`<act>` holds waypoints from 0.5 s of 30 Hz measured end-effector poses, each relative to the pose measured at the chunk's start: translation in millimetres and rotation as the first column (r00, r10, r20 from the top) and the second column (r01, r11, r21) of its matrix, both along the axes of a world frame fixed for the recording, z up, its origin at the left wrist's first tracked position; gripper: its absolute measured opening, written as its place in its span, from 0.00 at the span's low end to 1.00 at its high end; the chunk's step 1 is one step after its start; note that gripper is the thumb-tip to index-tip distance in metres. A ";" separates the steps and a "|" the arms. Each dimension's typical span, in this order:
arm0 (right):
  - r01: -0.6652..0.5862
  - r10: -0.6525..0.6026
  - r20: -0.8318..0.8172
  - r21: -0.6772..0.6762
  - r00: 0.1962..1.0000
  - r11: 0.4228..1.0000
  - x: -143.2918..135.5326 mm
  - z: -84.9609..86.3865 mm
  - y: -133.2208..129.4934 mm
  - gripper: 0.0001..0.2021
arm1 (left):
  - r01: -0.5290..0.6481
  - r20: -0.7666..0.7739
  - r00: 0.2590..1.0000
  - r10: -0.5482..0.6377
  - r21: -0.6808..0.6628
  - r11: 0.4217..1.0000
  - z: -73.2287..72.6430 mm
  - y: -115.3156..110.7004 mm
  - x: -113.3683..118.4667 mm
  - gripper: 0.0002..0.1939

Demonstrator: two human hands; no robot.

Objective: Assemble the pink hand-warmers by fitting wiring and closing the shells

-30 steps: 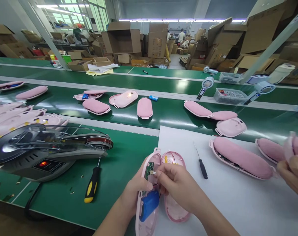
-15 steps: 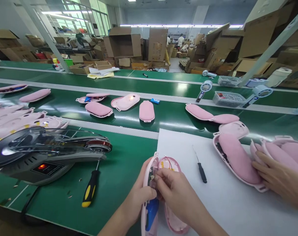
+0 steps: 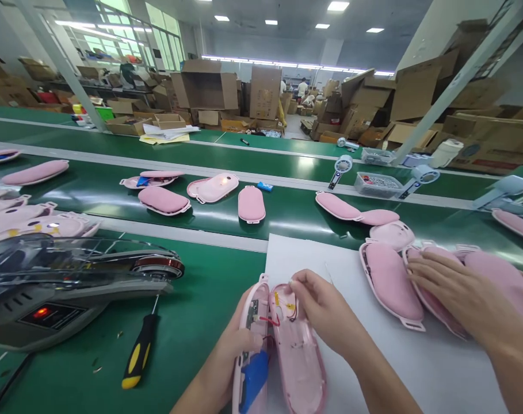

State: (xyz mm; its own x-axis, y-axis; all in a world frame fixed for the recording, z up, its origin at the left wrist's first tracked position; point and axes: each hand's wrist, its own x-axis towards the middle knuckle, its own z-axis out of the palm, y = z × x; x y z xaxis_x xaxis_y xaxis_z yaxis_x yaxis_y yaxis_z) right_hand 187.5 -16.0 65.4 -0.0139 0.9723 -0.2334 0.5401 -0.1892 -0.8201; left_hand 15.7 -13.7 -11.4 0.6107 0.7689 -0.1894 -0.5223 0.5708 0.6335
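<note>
My left hand [image 3: 229,356] is wrapped around one half of an opened pink plastic case [image 3: 239,374], tilted on its edge. Inside that half are a green circuit board [image 3: 253,313] and a blue battery pack [image 3: 255,376]. Beside it lies the other pink shell half [image 3: 302,368], its inside facing up, with yellow tape [image 3: 282,300] near the top. Red wires [image 3: 267,321] run between the halves. My right hand [image 3: 325,310] pinches the upper rim of this second half; its fingertips partly hide the spot.
A yellow-black screwdriver [image 3: 141,351] lies left, near a grey machine [image 3: 84,305]. A white sheet [image 3: 343,368] covers the right side. A co-worker's hand [image 3: 455,293] rests on pink cases at right. More pink cases [image 3: 251,204] and small fans [image 3: 342,165] stand beyond.
My right hand has moved from the circuit board to the upper rim of the other shell half. The case halves are spread wider. The co-worker's hand and pink cases have shifted.
</note>
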 end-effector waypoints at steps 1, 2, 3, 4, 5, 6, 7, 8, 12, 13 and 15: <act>-0.058 0.054 -0.081 -0.048 0.995 0.997 -3.1 5.1 -5.9 0.13 | 0.005 0.021 1.000 -0.004 -0.015 1.000 4.6 -2.4 0.0 0.44; -0.118 0.103 -0.152 -0.091 0.983 0.989 -6.3 9.7 -11.4 0.12 | -0.008 0.037 0.999 0.009 -0.027 1.000 9.8 -5.6 0.5 0.44; -0.168 0.141 -0.200 -0.124 0.970 0.978 -9.4 13.3 -15.8 0.11 | -0.029 0.051 0.998 0.031 -0.037 0.999 15.1 -9.2 1.2 0.43; -0.197 0.163 -0.215 -0.151 0.963 0.969 -12.0 15.6 -19.1 0.11 | -0.040 0.062 0.997 0.043 -0.046 0.998 19.9 -12.7 2.1 0.44; -0.208 0.173 -0.199 -0.174 0.965 0.962 -14.1 16.5 -21.1 0.10 | -0.042 0.068 0.997 0.046 -0.057 0.998 23.5 -15.8 2.9 0.44; -0.205 0.174 -0.164 -0.193 0.971 0.960 -15.3 16.1 -22.1 0.10 | -0.043 0.072 0.996 0.048 -0.066 0.997 25.8 -18.2 3.4 0.44; -0.203 0.175 -0.143 -0.214 0.974 0.956 -15.9 14.9 -22.2 0.10 | -0.045 0.073 0.996 0.050 -0.072 0.996 26.8 -20.0 3.6 0.44; -0.208 0.177 -0.146 -0.238 0.973 0.949 -15.9 13.4 -21.7 0.09 | -0.043 0.065 0.997 0.048 -0.072 0.996 26.7 -21.1 3.3 0.45; -0.262 0.204 -0.242 -0.238 0.949 0.935 -14.4 12.1 -18.5 0.08 | -0.040 -0.009 0.999 0.040 -0.027 0.999 23.9 -22.8 0.5 0.48; -0.264 0.209 -0.239 -0.226 0.948 0.938 -14.8 13.6 -18.0 0.08 | -0.037 -0.024 0.999 0.037 -0.021 0.999 24.0 -23.2 0.0 0.48; -0.243 0.207 -0.180 -0.209 0.962 0.947 -17.0 17.5 -17.5 0.08 | -0.038 -0.041 0.998 0.037 -0.025 0.999 25.1 -24.3 -0.2 0.49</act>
